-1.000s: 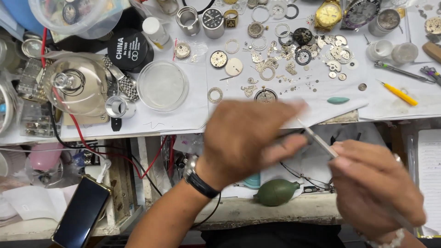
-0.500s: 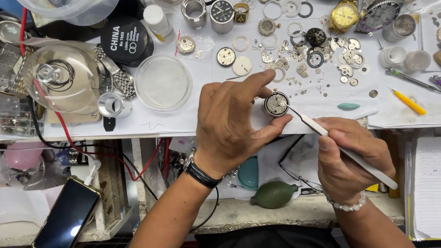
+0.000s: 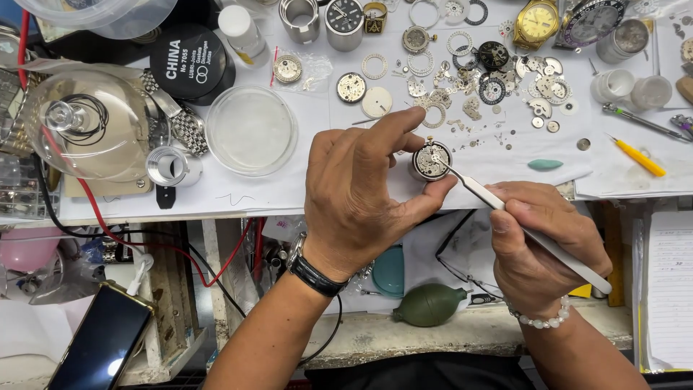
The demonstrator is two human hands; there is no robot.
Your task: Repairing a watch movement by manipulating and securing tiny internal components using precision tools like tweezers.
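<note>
Above the near edge of the desk [image 3: 253,195], the left hand [image 3: 361,195] pinches a small round watch movement [image 3: 432,160] between forefinger and thumb, its grip closed on the rim with the open works facing up. The right hand [image 3: 538,242] has its grip closed around white tweezers [image 3: 520,224], whose tips touch the top of the movement. Beyond the hands, loose watch parts [image 3: 505,87] lie scattered on white paper, with a gold wristwatch [image 3: 538,22] farther back. A clear round dish [image 3: 251,130] sits to the left, a yellow-handled tool [image 3: 639,157] to the right. A green rubber blower [image 3: 429,305] lies below the desk edge, a dark phone [image 3: 101,343] at lower left.
</note>
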